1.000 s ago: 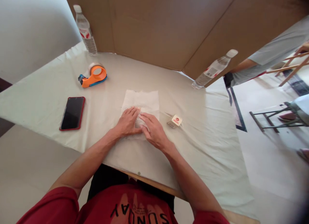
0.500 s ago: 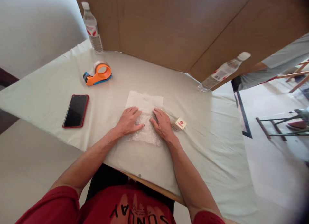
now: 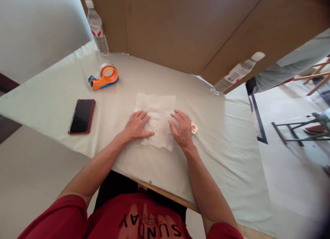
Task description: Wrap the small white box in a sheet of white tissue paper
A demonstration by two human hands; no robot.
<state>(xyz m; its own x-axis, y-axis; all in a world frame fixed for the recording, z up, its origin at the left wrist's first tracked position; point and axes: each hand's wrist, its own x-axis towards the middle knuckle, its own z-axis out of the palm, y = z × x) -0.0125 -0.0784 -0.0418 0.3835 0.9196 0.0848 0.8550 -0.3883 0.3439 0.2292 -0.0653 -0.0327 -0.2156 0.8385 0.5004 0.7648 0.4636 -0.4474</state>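
Observation:
A sheet of bubble wrap [image 3: 158,134] lies in the middle of the cloth-covered table, with a flat white part at its far end. On its left side rests my left hand [image 3: 138,126], open, thumb pointing inward. My right hand [image 3: 181,129] is just off the sheet's right edge, its fingers apart and slightly bent, holding nothing. Behind that hand a small cream box [image 3: 195,129] with a red mark shows only in part.
An orange tape dispenser [image 3: 106,77] and a phone in a red case [image 3: 81,116] lie to the left. Water bottles stand at the back left [image 3: 97,31] and right [image 3: 235,75], by a cardboard panel [image 3: 165,29]. Beyond it, at right, is another person's arm [image 3: 273,75].
My right hand has moved right, off the bubble wrap, and now partly covers the small box. My left hand stays about where it was; the sheet looks flatter and more spread out.

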